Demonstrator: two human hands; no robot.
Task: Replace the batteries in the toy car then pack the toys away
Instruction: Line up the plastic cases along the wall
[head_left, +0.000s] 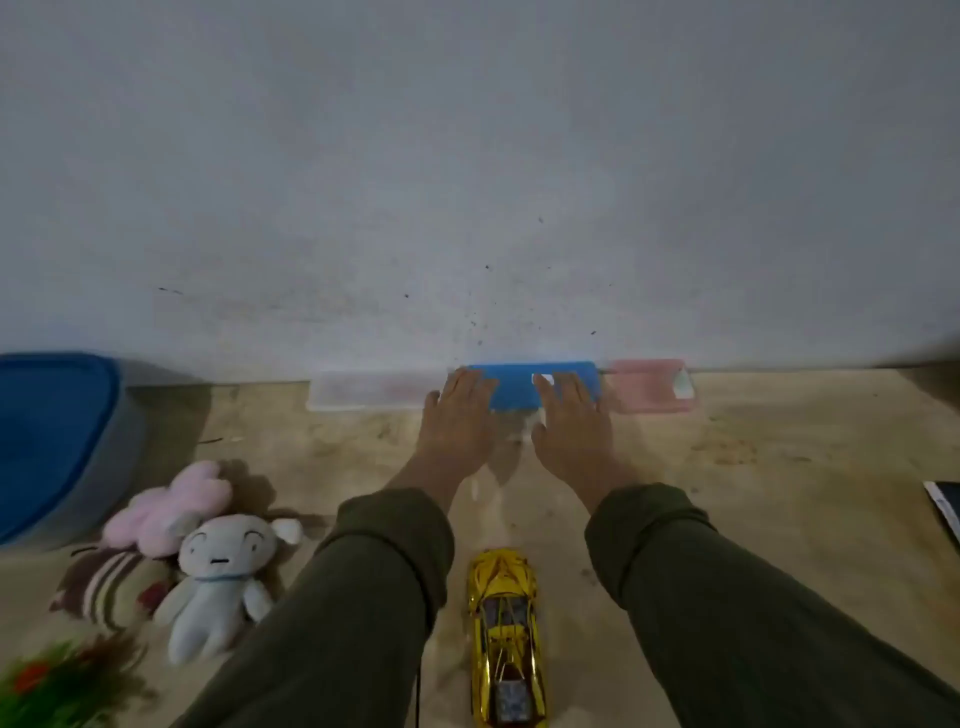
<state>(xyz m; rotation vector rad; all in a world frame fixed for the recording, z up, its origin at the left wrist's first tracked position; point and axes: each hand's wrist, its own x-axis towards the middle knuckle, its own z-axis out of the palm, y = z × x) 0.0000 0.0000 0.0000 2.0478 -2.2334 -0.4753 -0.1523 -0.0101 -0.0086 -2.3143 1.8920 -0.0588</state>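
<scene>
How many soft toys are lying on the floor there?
3 that I can see, all at the left: a white plush doll, a pink plush behind it, and a striped plush beside it. More may lie hidden beyond the picture's edge.

The shiny gold toy car lies on the floor between the sleeves, the plush toys to its left, the flat blue plastic box beyond by the wall.

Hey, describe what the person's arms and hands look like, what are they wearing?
Both arms are covered by long, loose olive-green sleeves with ribbed cuffs ending at the wrists. The left hand and right hand are bare: no gloves, and no rings, watch or bracelets can be seen. The sleeves are plain, with no visible markings or logos.
</scene>
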